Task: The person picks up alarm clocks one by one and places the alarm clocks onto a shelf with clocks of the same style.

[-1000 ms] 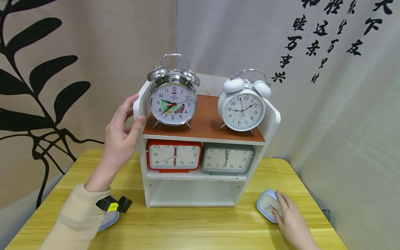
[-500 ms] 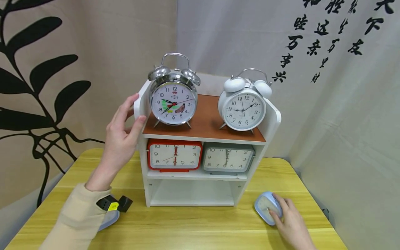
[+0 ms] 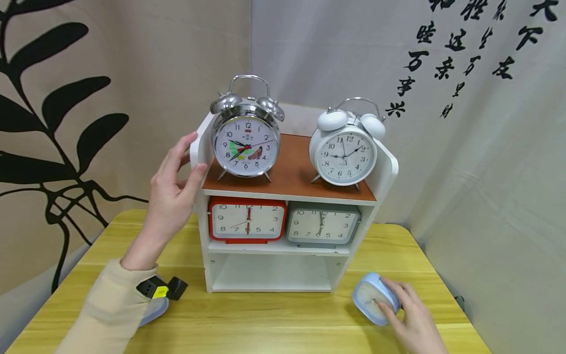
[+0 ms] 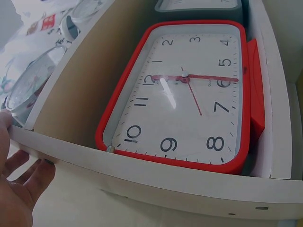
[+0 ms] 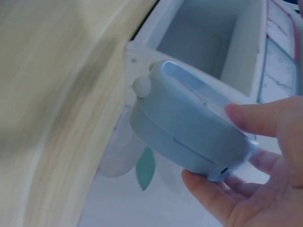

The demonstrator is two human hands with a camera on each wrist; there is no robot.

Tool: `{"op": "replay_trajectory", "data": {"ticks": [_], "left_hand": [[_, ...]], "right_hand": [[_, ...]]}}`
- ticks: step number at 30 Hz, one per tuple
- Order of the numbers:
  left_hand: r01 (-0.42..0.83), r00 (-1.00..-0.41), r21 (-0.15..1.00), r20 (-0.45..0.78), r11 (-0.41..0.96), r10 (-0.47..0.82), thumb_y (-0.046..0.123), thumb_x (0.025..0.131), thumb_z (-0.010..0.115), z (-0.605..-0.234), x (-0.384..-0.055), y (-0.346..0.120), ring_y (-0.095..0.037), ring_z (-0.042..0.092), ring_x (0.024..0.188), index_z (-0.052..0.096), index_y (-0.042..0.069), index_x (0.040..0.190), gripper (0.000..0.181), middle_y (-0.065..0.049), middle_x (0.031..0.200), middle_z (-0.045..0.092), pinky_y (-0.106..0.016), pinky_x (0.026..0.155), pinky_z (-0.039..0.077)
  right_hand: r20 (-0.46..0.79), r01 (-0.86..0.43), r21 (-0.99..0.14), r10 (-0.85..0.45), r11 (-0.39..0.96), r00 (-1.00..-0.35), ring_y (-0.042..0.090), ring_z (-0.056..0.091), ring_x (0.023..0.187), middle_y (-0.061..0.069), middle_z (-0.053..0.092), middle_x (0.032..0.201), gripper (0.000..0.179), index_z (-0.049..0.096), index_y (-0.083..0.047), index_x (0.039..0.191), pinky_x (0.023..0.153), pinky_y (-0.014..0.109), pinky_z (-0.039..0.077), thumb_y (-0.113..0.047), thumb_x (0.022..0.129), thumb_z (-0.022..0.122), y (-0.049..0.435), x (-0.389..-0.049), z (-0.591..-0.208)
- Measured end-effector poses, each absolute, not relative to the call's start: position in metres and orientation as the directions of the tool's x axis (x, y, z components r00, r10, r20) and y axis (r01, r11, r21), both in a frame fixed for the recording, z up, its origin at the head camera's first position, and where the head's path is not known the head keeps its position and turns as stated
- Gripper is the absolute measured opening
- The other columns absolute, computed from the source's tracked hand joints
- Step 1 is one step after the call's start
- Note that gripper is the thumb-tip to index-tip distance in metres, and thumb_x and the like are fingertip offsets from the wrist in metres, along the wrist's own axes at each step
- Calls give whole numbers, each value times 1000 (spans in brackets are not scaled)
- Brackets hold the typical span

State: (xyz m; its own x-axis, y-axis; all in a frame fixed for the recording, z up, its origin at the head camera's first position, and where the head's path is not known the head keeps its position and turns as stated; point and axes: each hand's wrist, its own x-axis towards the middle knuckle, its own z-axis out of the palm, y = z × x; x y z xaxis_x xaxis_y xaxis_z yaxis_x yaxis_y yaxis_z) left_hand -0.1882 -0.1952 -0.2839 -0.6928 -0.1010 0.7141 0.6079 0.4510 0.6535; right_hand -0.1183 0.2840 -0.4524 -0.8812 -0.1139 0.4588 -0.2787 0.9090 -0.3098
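Pinching the blue clock [image 3: 370, 296] between thumb and fingers, the right hand [image 3: 411, 313] holds it tilted over the tabletop [image 3: 265, 324], right of the shelf [image 3: 276, 249]; the left hand [image 3: 168, 196], thumb and fingers spread apart, touches the shelf's left side, near the silver clock [image 3: 245, 147] and red clock [image 3: 239, 223]

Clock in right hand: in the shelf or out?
Out. The head view shows the right hand gripping the light-blue clock to the right of the white shelf unit, outside its compartments.
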Motion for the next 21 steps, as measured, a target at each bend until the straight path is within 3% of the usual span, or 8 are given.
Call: {"op": "replay_trajectory", "data": {"ticks": [9,16,21], "left_hand": [[597,-707,666,700,447,-100,15,109,55,-285,-189,-195,-35,54,138,42,22,161,54,-13,160,48,-4,92,49],[603,-701,664,706,442,-105,14,109,55,-285,-189,-194,-37,54,138,42,21,161,54,-14,160,48,-1,90,48],[606,-695,661,711,443,-111,13,109,55,-285,-189,-195,-38,54,138,43,20,161,54,-15,159,49,-1,90,49]], "right_hand": [[572,-435,-285,-213,854,-792,-4,58,88,-3,67,114,68,67,-18,138,65,22,57,-2,76,90,267,-108,-445],[639,-553,-236,-301,799,-708,1,61,91,-3,65,117,77,67,-17,138,73,3,50,3,68,92,256,-106,-446],[671,-631,-229,-349,741,-654,5,62,94,-1,64,118,80,68,-15,138,79,0,49,5,65,92,248,-107,-449]]}}
